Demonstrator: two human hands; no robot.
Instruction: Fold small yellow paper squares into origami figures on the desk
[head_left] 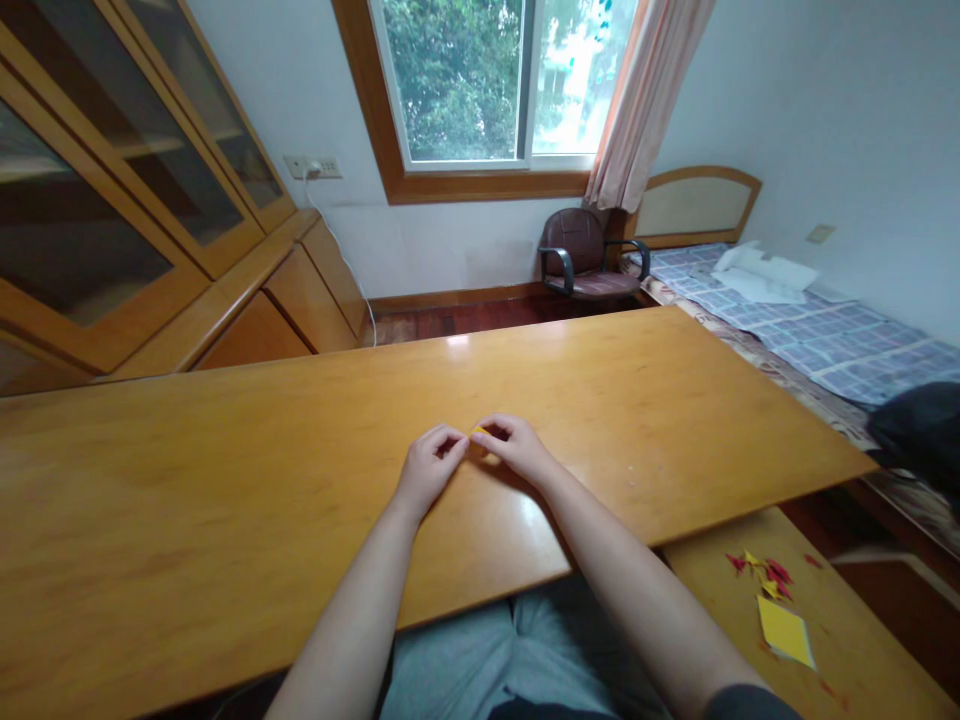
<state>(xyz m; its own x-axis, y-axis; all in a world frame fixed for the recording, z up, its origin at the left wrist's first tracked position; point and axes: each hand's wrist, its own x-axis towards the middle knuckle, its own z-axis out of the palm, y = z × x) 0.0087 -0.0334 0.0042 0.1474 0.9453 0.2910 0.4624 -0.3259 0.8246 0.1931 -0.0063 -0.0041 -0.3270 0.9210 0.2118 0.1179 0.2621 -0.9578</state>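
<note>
Over the middle of the wooden table [225, 500], a small piece of folded yellow paper [478, 431] is pinched between my two hands. My left hand [433, 465] has thumb and forefinger pressed together at the paper's left end. From the right, my right hand [514, 447] grips it between thumb and curled fingers. Only a bit of yellow shows, so the shape of the folded piece is mostly hidden by the fingertips.
A lower board [705, 555] at the right holds a stack of yellow paper squares [784, 632] and several small red and yellow folded paper pieces [776, 575]. Beyond are a glass-door cabinet [150, 250], an armchair [581, 250], a bed [810, 320] and a black bag [922, 430].
</note>
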